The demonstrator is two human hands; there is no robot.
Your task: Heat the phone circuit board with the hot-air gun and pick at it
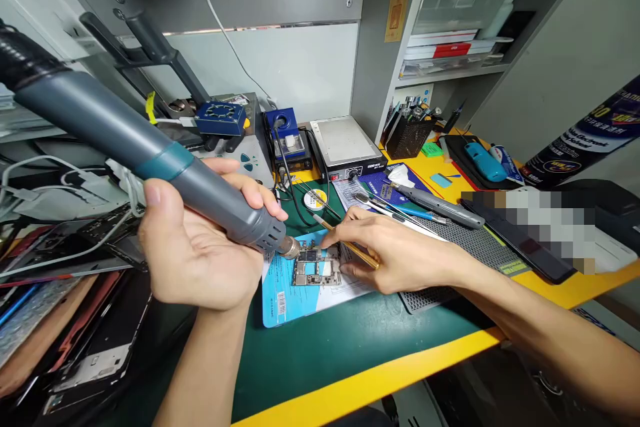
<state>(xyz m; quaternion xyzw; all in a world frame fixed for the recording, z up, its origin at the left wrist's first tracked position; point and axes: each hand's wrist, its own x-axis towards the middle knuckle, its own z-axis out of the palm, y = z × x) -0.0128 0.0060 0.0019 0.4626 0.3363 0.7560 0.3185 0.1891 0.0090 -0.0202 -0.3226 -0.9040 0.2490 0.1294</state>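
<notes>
My left hand [200, 240] is closed round a grey hot-air gun [150, 147] whose metal nozzle [290, 248] points down at a small circuit board [316, 268]. The board lies on a blue and white card [285, 297] on the green mat [340, 340]. My right hand [395, 250] rests on the mat beside the board and pinches a thin gold-coloured tool [350, 245], its tip near the board's top edge.
Phone parts and frames [85, 347] are piled at the left. Behind stand a blue fan unit [220, 118], a soldering station [287, 137] and a hot plate [345, 143]. A tool holder [407, 133], screwdrivers [435, 203], a grey ribbed mat [475, 247] and the yellow table edge [380, 377] lie right.
</notes>
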